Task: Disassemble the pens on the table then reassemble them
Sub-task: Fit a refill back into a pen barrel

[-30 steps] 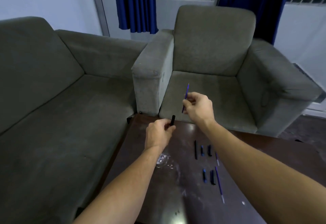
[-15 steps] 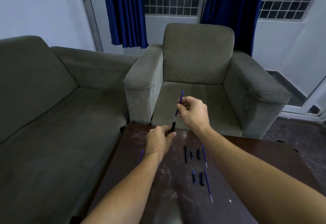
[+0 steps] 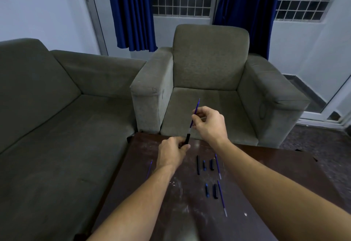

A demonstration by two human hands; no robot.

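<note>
Loose pen parts (image 3: 210, 176) are laid in rows on the table (image 3: 266, 165), right of the hands, kept sorted. Above its far edge, the barrel (image 3: 187, 138) is pinched in the left hand (image 3: 173, 150) and steadied; the refill (image 3: 195, 111), pinched in the right hand (image 3: 209, 123), is lined up with its mouth. How far the tip is seated cannot be told.

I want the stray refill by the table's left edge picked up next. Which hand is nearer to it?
Left. The left hand, holding the black barrel, is just right of the stray refill. The right hand is farther right and beyond, pinching another refill.
</note>
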